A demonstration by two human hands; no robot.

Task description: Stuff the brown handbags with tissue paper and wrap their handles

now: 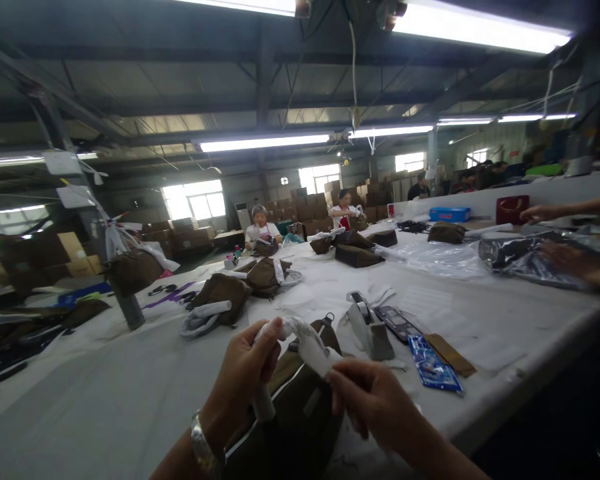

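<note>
Warehouse hall, tube lights overhead, cartons stacked at back. Long white table point(105, 393) fills middle of frame. Bottom centre: brown bag point(300, 407) on table edge, white wrapped strap point(305, 340) arching above it. Left hand point(243, 377), fingers curled, pinching strap's left end; watch on wrist. Right hand point(375, 400), fingertips pressed together on strap's right end. Just right of bag: tape dispenser point(370, 327), blue packet point(433, 367). More brown bags mid-table. Two seated workers at far end; another person's hands at right edge on clear plastic wrap point(525, 257).

Bag factory, stacked cartons point(310, 207), long worktable point(130, 387)
</note>
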